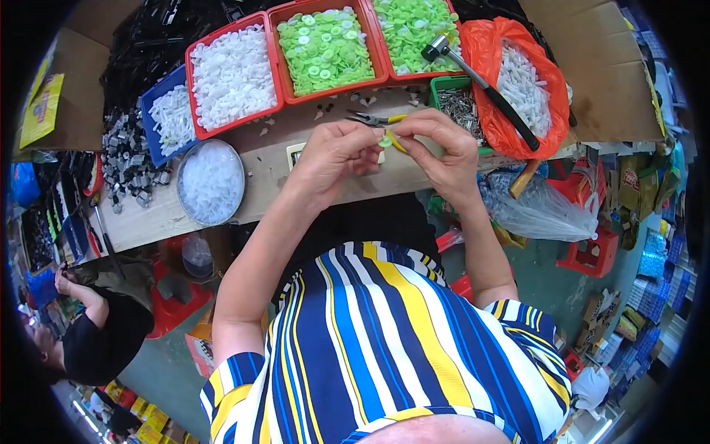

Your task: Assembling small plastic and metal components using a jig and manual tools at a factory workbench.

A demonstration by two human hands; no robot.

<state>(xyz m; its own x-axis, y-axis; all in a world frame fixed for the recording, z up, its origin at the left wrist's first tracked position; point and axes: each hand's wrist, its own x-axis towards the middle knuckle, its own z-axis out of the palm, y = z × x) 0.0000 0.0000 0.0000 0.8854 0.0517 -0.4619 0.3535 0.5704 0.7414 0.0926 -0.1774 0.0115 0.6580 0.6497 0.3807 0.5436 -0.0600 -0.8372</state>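
My left hand (333, 159) and my right hand (444, 152) meet above the near edge of the workbench, fingertips almost touching. Between them is a small light-green round plastic piece (385, 141). Both hands are closed in a pinch at it; its finer details are too small to make out. Just behind the fingertips lie pliers (379, 118) with yellow handles, partly hidden by my right hand. Under my left hand a cream-coloured flat object (293, 157) shows only in part.
Along the back stand red trays of white parts (233, 78) and green discs (325, 52). A round dish (211, 182) of translucent pieces sits left. At right, a hammer (488, 92) rests across an orange bag (484, 44) and green bin (441, 83). Another person (103, 325) is at lower left.
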